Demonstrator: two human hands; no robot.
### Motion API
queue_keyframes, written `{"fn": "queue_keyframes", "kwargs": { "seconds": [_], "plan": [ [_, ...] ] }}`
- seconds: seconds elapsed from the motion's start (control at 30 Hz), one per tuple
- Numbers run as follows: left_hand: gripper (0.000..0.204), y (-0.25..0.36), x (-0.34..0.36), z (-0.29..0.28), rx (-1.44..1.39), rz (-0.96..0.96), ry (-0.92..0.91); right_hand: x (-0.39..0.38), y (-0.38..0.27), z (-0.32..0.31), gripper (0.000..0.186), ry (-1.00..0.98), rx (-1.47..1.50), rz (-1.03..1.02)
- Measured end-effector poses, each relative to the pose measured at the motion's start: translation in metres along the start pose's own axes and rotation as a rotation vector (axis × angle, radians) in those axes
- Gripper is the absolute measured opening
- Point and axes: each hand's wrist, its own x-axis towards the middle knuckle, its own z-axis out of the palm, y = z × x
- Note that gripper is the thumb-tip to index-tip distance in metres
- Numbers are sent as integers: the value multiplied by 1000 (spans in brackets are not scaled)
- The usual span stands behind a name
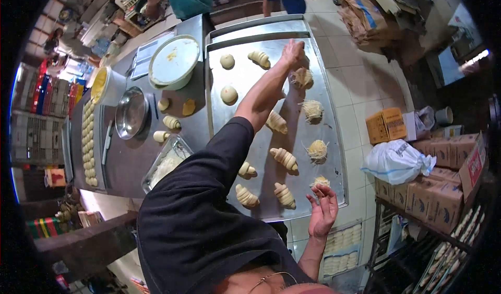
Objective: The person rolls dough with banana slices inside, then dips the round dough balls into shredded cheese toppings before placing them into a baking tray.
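Observation:
A large metal baking tray (263, 168) lies before me, bearing rows of raw dough pieces. My left arm stretches across it to the far right, where my left hand (293, 53) is closed and lowered at the tray; its fingertips and anything in them are hidden. Just nearer sits a round dough piece topped with pale shreds (302, 78), followed by more shred-topped pieces (313, 111). At the near right, my right hand (323, 210) is palm up, fingers loosely curled and apart, beside another shred-topped piece (320, 181). Ridged rolled dough (284, 159) fills the middle rows; plain dough balls (228, 94) sit at the left.
Left of the tray, the dark table (195, 119) holds a clear container of shreds (169, 163), a steel bowl (131, 113), a lidded round tub (175, 59) and a long row of dough balls (88, 142). Cartons and a white sack (399, 161) stand right. Two people stand beyond.

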Motion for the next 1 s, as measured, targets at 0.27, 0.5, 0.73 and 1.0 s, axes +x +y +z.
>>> {"fn": "queue_keyframes", "kwargs": {
  "seconds": [0.27,0.5,0.73,1.0],
  "plan": [
    [43,56,-291,-160,-772,118,10,22,48,73,35,-1,9,192],
    [53,6,-522,-286,-569,30,195,-12,111,217,41,-610,-105,442],
    [47,-79,-694,-364,-511,-694,858,-59,195,348,32,-1174,-795,-648],
    [35,-115,-802,-376,-446,-867,960,-90,321,371,12,-1540,-1538,-669]
  ]
}}
